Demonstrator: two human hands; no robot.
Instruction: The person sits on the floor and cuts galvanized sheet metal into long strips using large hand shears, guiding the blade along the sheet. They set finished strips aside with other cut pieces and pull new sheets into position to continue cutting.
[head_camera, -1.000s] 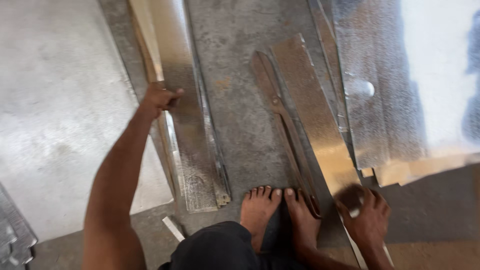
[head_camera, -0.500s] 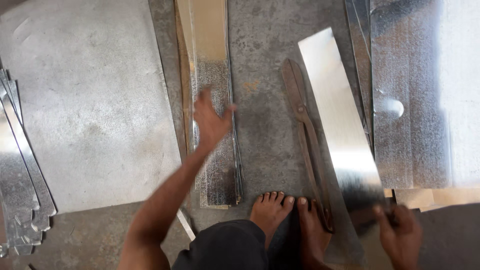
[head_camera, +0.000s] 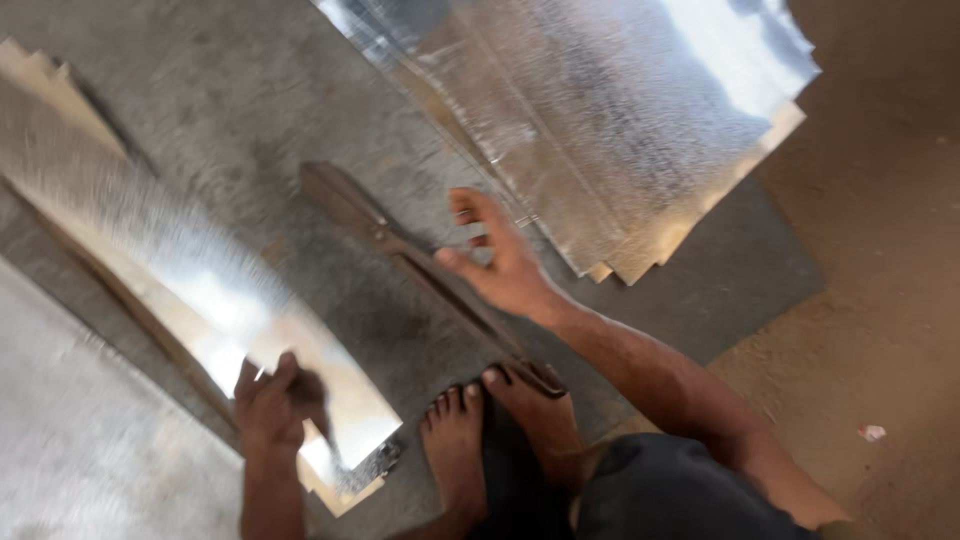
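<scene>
Head view, looking down at a person crouched on a grey concrete floor (head_camera: 250, 110). The left hand (head_camera: 268, 405), fingers curled, grips the near end of a long, shiny sheet-metal strip (head_camera: 180, 280), which runs away toward the upper left and is blurred. The right hand (head_camera: 495, 262) hovers open, fingers spread, just above the long rusty shears (head_camera: 400, 250) lying diagonally on the floor; whether it touches them cannot be told. The shears' near end rests against the bare right foot (head_camera: 535, 415), beside the left foot (head_camera: 455, 445). A stack of galvanised sheets (head_camera: 620, 110) lies at upper right, another flat sheet (head_camera: 90, 460) at lower left
</scene>
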